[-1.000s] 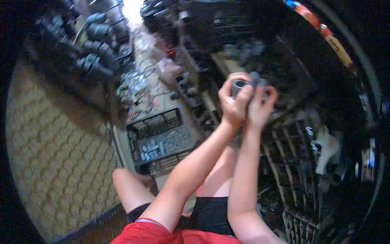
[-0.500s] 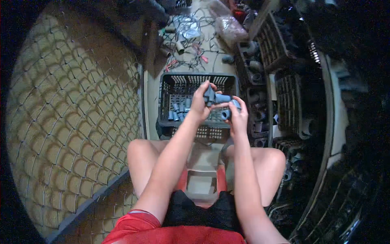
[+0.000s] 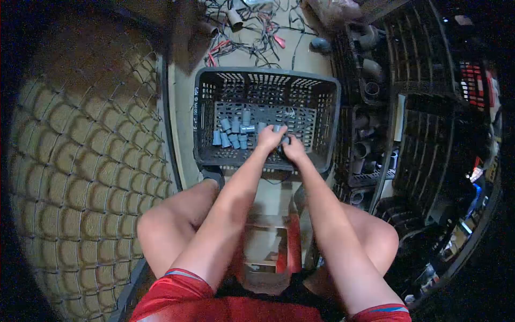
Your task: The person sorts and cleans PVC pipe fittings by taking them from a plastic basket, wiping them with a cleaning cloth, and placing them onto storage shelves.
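A dark plastic crate (image 3: pixel 204 115) stands on the floor in front of my knees, with several grey pipe fittings (image 3: pixel 232 134) lying on its bottom. Both my hands reach down inside it, close together near the front wall. My left hand (image 3: pixel 270 138) is curled around a grey fitting (image 3: pixel 277 129) whose tip shows above the fingers. My right hand (image 3: pixel 293 148) is closed right beside it on a dark piece that the fingers mostly hide.
A chain-link fence (image 3: pixel 80 177) runs along the left. Loose wires and clips (image 3: pixel 252 32) lie on the floor beyond the crate. Dark crates of larger pipe fittings (image 3: pixel 370 86) are stacked on the right. I sit on a red and white stool (image 3: pixel 268 241).
My view swung from the shelves on the right down to the crate. Both hands, holding grey fittings at chest height, dropped into the crate.
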`<action>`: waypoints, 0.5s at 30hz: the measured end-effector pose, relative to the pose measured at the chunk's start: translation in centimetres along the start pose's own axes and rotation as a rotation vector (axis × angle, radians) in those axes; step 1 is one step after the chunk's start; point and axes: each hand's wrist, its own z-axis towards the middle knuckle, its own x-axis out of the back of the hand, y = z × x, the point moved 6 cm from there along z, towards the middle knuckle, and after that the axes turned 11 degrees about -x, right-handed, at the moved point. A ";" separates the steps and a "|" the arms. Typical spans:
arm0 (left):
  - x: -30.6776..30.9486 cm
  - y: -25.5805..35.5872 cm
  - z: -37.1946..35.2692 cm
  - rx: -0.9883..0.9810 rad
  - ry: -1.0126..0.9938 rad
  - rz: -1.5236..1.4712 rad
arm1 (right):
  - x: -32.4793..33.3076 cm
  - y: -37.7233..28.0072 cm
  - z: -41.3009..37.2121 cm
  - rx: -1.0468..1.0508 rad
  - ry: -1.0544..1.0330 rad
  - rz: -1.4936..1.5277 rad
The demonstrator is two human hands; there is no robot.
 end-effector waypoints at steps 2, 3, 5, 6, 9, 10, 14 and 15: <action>0.4 1.0 0.1 -0.202 0.036 0.343 | -1.2 0.8 1.7 0.037 0.037 -0.093; 0.4 1.0 0.0 -0.194 0.029 0.344 | -1.6 1.1 2.2 0.082 0.084 -0.190; 1.7 2.9 -0.8 -0.329 0.183 0.550 | -0.5 0.4 0.6 0.102 0.120 -0.243; 2.3 3.8 -1.4 -0.305 0.165 0.634 | 0.5 0.0 -0.1 0.079 0.233 -0.326; 3.3 4.5 -0.8 -0.149 -0.015 0.692 | 0.7 0.4 0.6 0.044 0.245 -0.368; 3.2 3.4 0.2 -0.188 -0.016 0.764 | 1.1 -0.2 0.0 0.024 0.132 -0.265; 3.0 3.3 0.4 -0.428 0.012 0.752 | 0.4 -0.5 1.2 0.253 -0.051 0.097; 2.7 2.6 0.4 -0.429 0.011 0.753 | 0.2 -0.1 1.5 0.253 -0.050 0.098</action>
